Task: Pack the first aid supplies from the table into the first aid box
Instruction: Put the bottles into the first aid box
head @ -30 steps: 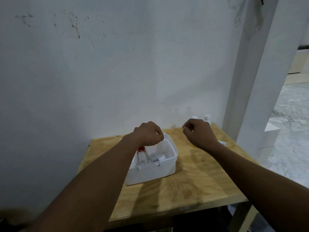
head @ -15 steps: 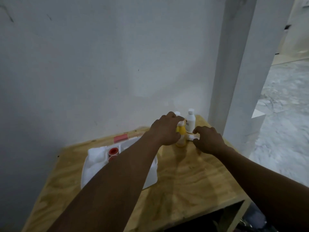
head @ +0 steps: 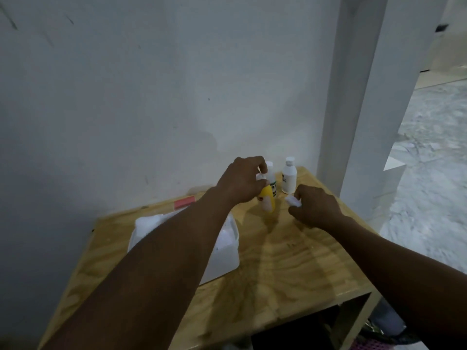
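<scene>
My left hand point(head: 242, 181) is closed around a yellow bottle point(head: 267, 199) with a white cap, upright at the back of the wooden table point(head: 290, 269). My right hand point(head: 316, 207) grips a small white item point(head: 292, 200) just right of that bottle. Two white bottles stand behind: one point(head: 271, 178) partly hidden by my left hand, one point(head: 288, 179) further right. The white first aid box point(head: 227, 246) sits open on the left, largely hidden under my left forearm.
A small red-pink packet point(head: 184, 202) lies by the wall behind the box. A white wall backs the table and a white pillar point(head: 358, 109) rises close to its right rear corner. Tiled floor stretches to the right.
My left hand went from over the box to the yellow bottle and closed on it. My right hand took up the small white item. The view swung right.
</scene>
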